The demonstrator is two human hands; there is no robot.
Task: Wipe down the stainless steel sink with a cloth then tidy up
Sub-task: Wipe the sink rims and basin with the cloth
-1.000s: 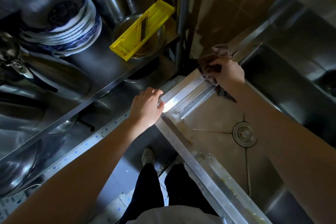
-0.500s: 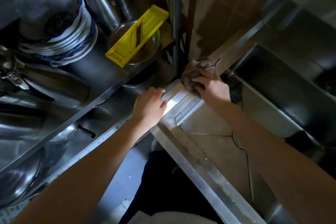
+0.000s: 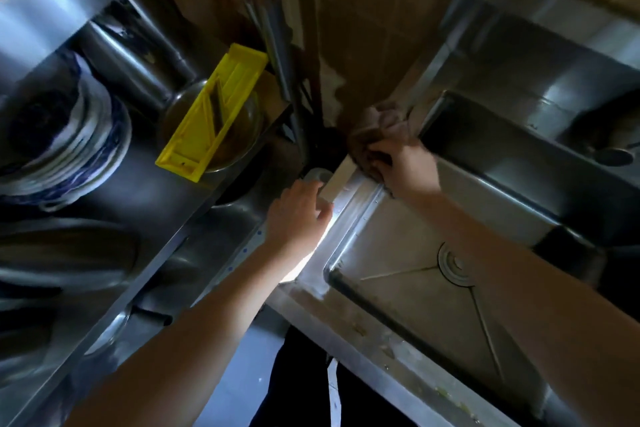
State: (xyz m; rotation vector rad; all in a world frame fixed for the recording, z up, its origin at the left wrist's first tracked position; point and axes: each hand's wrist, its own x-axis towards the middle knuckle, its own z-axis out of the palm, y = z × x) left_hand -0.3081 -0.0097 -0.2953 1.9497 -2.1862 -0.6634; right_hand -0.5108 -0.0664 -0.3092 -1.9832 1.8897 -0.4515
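Note:
The stainless steel sink (image 3: 349,218) fills the lower right, with a round drain (image 3: 453,263) in its basin. My right hand (image 3: 405,166) grips a crumpled brownish cloth (image 3: 377,132) and presses it on the sink's far left corner, against the wall. My left hand (image 3: 298,215) rests on the sink's left rim with its fingers bent over the edge, close to the cloth hand. The cloth is partly hidden by my fingers.
A steel shelf (image 3: 145,198) on the left carries stacked blue-and-white plates (image 3: 69,152), steel pots, and a yellow slicer (image 3: 214,114) lying across a steel bowl. A second basin (image 3: 519,163) lies to the right. Crumbs sit on the near sink rim (image 3: 377,343).
My right hand has carried the cloth along the rim into the far left corner and is now wiping there. My left hand has stayed on the left rim.

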